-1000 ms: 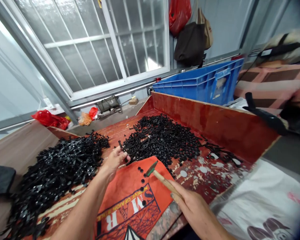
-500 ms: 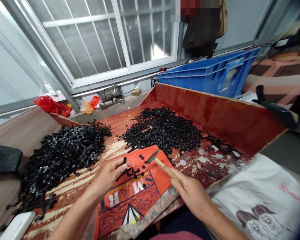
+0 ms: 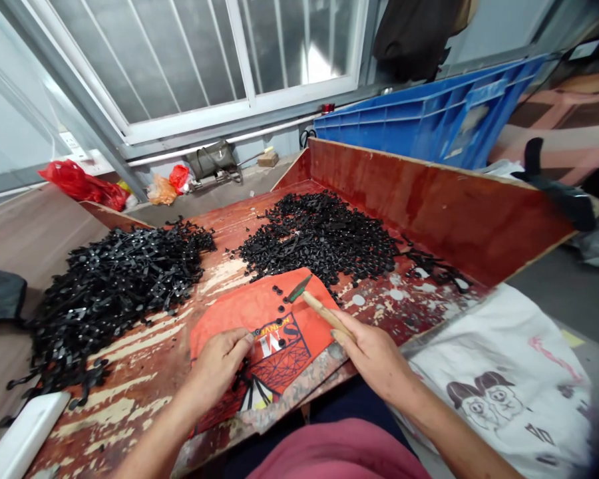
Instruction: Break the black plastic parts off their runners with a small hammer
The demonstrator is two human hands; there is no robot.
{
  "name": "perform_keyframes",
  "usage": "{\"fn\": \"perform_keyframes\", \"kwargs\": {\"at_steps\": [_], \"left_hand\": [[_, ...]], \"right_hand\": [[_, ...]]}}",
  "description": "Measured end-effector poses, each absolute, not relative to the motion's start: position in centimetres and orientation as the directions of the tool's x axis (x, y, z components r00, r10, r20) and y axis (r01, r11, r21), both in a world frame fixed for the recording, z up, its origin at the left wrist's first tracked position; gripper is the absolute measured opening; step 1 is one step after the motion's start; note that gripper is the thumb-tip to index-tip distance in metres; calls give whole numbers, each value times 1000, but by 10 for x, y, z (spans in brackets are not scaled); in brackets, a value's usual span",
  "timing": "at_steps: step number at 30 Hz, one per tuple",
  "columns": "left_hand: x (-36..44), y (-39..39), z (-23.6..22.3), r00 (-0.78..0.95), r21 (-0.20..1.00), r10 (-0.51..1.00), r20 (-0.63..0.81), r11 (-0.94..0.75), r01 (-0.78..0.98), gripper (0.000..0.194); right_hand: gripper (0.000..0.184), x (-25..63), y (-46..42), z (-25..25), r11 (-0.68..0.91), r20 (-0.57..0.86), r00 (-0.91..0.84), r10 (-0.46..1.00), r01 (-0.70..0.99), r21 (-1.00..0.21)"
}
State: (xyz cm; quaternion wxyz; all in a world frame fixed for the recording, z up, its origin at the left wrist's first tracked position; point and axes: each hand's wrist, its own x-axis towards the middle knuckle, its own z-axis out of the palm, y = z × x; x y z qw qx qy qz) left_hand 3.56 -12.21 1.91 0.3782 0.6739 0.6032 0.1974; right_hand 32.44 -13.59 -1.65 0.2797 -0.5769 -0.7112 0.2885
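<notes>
The left hand (image 3: 225, 356) is nearly closed, thumb drawn in against the fingers, and has hold of a black part (image 3: 241, 370) that it partly hides, low over the orange cloth (image 3: 229, 306). The right hand (image 3: 372, 349) is closed around the wooden handle of a knife (image 3: 322, 311), its green-marked blade angled away from the hand over the far part of the cloth.

The cloth, printed with letters and a dark line pattern, lies under and between the hands on the tabletop (image 3: 130, 392), whose red surface is worn and scratched with pale streaks. Beyond the hands spreads a heap of small black pieces (image 3: 324, 239); to the left of the left hand lies a heap of longer black parts (image 3: 124, 286). A white object (image 3: 27, 436) sits at the near left, cut off by the view. A red board (image 3: 429, 206) edges the far right side, with a blue crate (image 3: 419, 123) behind it. To the right of the right hand is a white sack (image 3: 499, 379) with drawn faces. Past the far edge are a red plastic bag (image 3: 87, 186) and a barred window (image 3: 194, 60).

Counted: two hands, one knife, one cloth, two heaps, one crate, one sack, one window, and about six small round black pieces (image 3: 281, 309) on the cloth.
</notes>
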Motion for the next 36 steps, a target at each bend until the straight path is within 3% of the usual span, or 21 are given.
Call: {"fn": "perform_keyframes", "kwargs": {"at_steps": [11,24,36], "left_hand": [[64,-120,4,295,599,949,-109,-174,781,31],[65,-113,1,287,599,925,-250,-85,796,27],[67,-112,3,301,550,926,-227,-133,825,30]], "right_hand": [[45,323,-138,-17,186,89,-175,981,686,-703],[44,332,-151,2,255,64,-298,952,662,-705],[47,331,-171,15,410,229,-343,911,703,-581]]}}
